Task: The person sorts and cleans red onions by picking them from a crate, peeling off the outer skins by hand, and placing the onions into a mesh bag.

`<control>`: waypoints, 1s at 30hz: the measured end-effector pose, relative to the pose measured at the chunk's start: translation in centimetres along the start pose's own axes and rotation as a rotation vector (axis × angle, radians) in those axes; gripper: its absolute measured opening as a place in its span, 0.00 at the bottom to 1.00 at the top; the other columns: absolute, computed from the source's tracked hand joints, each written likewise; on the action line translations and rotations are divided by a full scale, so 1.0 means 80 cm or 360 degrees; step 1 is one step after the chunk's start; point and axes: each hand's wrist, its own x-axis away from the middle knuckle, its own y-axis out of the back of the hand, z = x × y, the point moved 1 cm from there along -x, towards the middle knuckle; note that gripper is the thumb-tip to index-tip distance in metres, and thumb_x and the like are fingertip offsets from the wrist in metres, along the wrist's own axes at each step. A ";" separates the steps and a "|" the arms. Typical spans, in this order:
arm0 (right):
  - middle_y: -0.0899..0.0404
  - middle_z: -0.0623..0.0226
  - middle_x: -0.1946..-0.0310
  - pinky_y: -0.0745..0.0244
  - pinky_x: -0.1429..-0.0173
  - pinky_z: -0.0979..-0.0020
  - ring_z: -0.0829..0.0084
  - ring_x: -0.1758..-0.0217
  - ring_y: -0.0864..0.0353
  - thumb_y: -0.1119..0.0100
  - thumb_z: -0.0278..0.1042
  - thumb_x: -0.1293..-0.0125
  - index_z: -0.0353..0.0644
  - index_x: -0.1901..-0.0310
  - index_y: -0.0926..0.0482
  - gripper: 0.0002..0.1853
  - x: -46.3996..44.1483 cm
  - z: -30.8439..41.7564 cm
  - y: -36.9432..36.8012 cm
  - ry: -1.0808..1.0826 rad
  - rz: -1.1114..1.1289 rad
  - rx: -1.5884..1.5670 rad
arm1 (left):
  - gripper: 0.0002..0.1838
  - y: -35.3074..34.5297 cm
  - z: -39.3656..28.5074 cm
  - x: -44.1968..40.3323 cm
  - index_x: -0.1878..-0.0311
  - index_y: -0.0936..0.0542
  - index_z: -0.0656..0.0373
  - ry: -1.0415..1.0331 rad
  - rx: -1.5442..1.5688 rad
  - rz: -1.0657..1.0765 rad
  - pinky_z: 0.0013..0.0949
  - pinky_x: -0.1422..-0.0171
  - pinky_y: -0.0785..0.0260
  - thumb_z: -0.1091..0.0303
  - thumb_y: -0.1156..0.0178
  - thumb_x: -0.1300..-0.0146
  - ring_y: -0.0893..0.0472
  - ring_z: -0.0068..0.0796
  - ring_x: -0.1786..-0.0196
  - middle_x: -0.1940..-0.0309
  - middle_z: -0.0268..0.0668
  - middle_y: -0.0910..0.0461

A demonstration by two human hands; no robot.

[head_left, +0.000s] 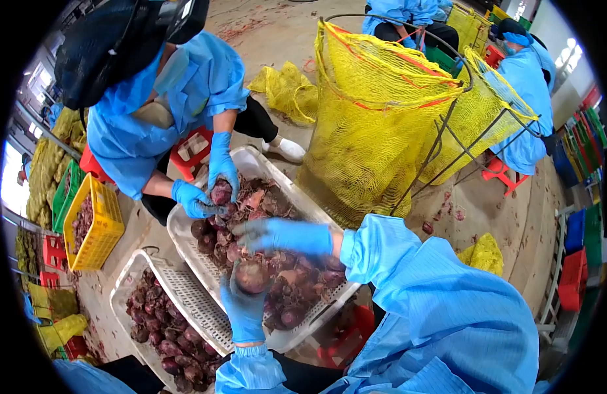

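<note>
My left hand (243,315), in a blue glove with soiled fingers, is closed around a large red onion (252,277). Just above it, my right hand (287,236) reaches leftward over the pile with its gloved fingers stretched out; motion blurs them, and I see nothing in them. Beneath both hands, a white perforated crate (264,161) holds red onions (292,317) and loose dry skins. Across the crate, a co-worker's two blue-gloved hands (223,167) hold another red onion (221,192).
A second white crate (185,289) of red onions stands at lower left. Beyond my right arm, a yellow mesh bag (362,131) hangs on a metal frame. A yellow crate (106,233) and red stools (190,152) are at left. Other people sit at upper right.
</note>
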 end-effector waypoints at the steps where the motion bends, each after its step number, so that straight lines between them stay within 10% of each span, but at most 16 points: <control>1: 0.29 0.59 0.37 0.36 0.32 0.67 0.68 0.36 0.29 0.41 0.47 0.34 0.41 0.30 0.38 0.34 -0.002 -0.007 -0.019 -0.0104 0.0075 0.0089 | 0.31 -0.003 -0.003 0.001 0.33 0.32 0.54 -0.0089 -0.0209 0.0059 0.59 0.34 0.37 0.44 0.52 0.32 0.32 0.46 0.34 0.36 0.43 0.31; 3: 0.31 0.58 0.36 0.41 0.29 0.67 0.69 0.33 0.34 0.32 0.40 0.39 0.41 0.30 0.39 0.38 -0.012 -0.052 -0.030 0.0081 0.0056 0.0377 | 0.33 -0.030 -0.037 0.012 0.30 0.34 0.55 0.0470 0.1063 0.0135 0.57 0.32 0.37 0.43 0.53 0.32 0.32 0.45 0.33 0.36 0.43 0.31; 5: 0.29 0.59 0.37 0.35 0.33 0.68 0.70 0.36 0.30 0.32 0.37 0.40 0.41 0.31 0.38 0.37 -0.015 -0.064 -0.031 0.0128 -0.0079 0.0628 | 0.36 -0.030 -0.030 0.009 0.27 0.39 0.55 0.0449 0.1141 0.0173 0.52 0.32 0.38 0.41 0.59 0.30 0.32 0.40 0.34 0.33 0.41 0.34; 8: 0.22 0.68 0.55 0.23 0.54 0.76 0.78 0.59 0.20 0.37 0.30 0.37 0.42 0.34 0.38 0.31 -0.007 -0.055 -0.037 -0.0276 -0.0136 -0.0393 | 0.35 -0.018 -0.022 0.011 0.27 0.39 0.55 0.0438 0.1147 0.0208 0.51 0.34 0.37 0.42 0.58 0.29 0.29 0.34 0.37 0.32 0.37 0.34; 19: 0.29 0.66 0.41 0.23 0.46 0.71 0.76 0.41 0.25 0.42 0.30 0.34 0.41 0.34 0.34 0.27 -0.010 -0.030 -0.046 -0.0048 -0.0132 -0.0173 | 0.26 -0.031 -0.042 0.003 0.30 0.37 0.59 0.0204 0.0846 0.0196 0.41 0.38 0.30 0.64 0.50 0.30 0.27 0.30 0.38 0.35 0.37 0.31; 24: 0.31 0.62 0.37 0.42 0.27 0.68 0.69 0.32 0.34 0.39 0.25 0.50 0.37 0.32 0.37 0.39 -0.014 -0.056 -0.050 0.0189 -0.0161 0.0400 | 0.25 -0.027 -0.032 0.002 0.31 0.35 0.57 0.0397 0.1036 0.0068 0.35 0.45 0.26 0.67 0.48 0.31 0.21 0.26 0.50 0.52 0.32 0.22; 30: 0.29 0.61 0.40 0.41 0.28 0.67 0.69 0.34 0.32 0.42 0.23 0.54 0.34 0.35 0.35 0.38 -0.012 -0.052 -0.069 0.0142 -0.0149 0.0242 | 0.16 -0.035 -0.021 0.003 0.43 0.26 0.51 0.0538 0.1237 0.0008 0.32 0.52 0.24 0.65 0.43 0.34 0.20 0.23 0.59 0.60 0.28 0.21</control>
